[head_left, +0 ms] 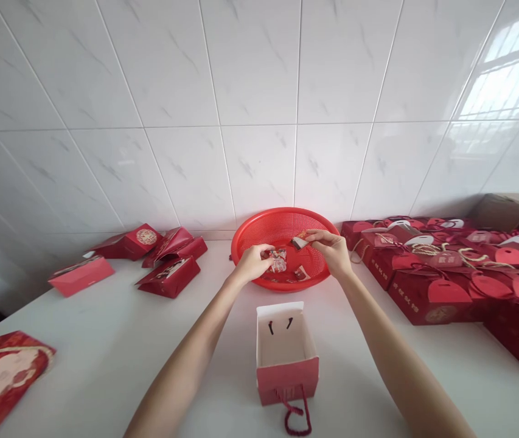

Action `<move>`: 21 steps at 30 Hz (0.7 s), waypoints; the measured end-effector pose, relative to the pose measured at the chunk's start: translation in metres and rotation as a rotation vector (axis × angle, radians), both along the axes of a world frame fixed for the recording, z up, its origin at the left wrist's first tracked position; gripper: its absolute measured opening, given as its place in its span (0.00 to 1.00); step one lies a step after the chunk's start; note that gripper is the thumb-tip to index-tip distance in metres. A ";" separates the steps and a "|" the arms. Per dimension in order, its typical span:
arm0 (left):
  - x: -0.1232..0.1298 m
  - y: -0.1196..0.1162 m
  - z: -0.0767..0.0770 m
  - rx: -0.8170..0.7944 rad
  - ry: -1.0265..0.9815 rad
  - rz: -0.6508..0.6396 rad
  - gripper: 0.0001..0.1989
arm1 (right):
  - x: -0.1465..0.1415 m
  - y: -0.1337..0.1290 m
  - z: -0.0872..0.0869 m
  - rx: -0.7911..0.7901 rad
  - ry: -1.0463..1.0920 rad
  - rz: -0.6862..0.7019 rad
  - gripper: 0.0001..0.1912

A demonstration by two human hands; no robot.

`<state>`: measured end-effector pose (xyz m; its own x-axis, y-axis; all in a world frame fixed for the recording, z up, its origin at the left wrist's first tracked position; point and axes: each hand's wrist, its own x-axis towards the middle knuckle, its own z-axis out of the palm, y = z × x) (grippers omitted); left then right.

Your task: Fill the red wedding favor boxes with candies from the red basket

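Both my hands reach over a red plastic basket near the wall. My left hand pinches a small wrapped candy with a white and red printed wrapper. In the fingertips of my right hand is another small packet, dark and white with an orange end, held above the basket's right side. A few more wrapped pieces lie on the basket floor. Between my forearms stands an open red gift box, white inside, with a dark red cord handle hanging at its front.
Many closed red gift boxes with cords and tags crowd the right side. Several folded red boxes lie at the left back. A red gift bag rests at the left front edge. A tiled wall rises behind the basket.
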<state>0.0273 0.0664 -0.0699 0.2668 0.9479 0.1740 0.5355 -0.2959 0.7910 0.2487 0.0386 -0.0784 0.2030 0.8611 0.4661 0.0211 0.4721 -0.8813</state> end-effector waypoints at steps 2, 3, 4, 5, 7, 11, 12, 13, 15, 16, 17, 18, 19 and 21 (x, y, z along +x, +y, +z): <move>0.000 0.000 0.001 0.028 -0.016 0.041 0.13 | 0.000 0.000 0.000 0.004 0.026 0.028 0.06; 0.001 -0.001 0.001 0.028 -0.042 0.051 0.11 | 0.001 -0.001 0.000 0.005 0.033 0.051 0.06; 0.000 -0.001 0.002 0.010 -0.081 0.039 0.09 | 0.001 -0.001 0.000 0.008 0.033 0.080 0.06; 0.000 -0.001 0.004 -0.026 -0.130 0.001 0.08 | 0.001 -0.001 0.000 0.011 0.022 0.112 0.06; -0.001 -0.002 0.006 -0.122 -0.239 -0.129 0.12 | 0.001 -0.002 0.001 0.014 -0.028 0.164 0.06; -0.003 -0.004 0.008 -0.176 -0.427 -0.234 0.22 | -0.002 -0.006 0.004 0.012 -0.155 0.200 0.06; -0.003 -0.004 0.008 -0.169 -0.461 -0.221 0.24 | -0.003 -0.008 0.005 0.014 -0.187 0.203 0.05; -0.003 -0.004 0.007 -0.166 -0.492 -0.210 0.25 | -0.005 -0.009 0.006 0.015 -0.218 0.212 0.05; -0.002 -0.004 0.006 -0.165 -0.550 -0.205 0.27 | -0.008 -0.013 0.009 0.009 -0.249 0.257 0.03; -0.001 -0.004 0.006 -0.165 -0.575 -0.205 0.28 | -0.009 -0.014 0.010 -0.001 -0.229 0.291 0.03; 0.000 -0.005 0.005 -0.165 -0.594 -0.205 0.28 | -0.011 -0.015 0.012 -0.011 -0.188 0.325 0.03; 0.000 -0.005 0.005 -0.163 -0.604 -0.206 0.28 | -0.013 -0.016 0.013 -0.023 -0.131 0.346 0.04; 0.001 -0.006 0.005 -0.162 -0.604 -0.210 0.28 | -0.014 -0.017 0.013 -0.041 -0.072 0.349 0.06; 0.002 -0.008 0.005 -0.158 -0.581 -0.235 0.28 | -0.018 -0.016 0.014 -0.098 -0.006 0.319 0.13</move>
<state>0.0288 0.0585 -0.0645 0.3750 0.9015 0.2160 -0.0584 -0.2095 0.9761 0.2306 0.0222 -0.0644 -0.0867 0.9215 0.3785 -0.1088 0.3689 -0.9231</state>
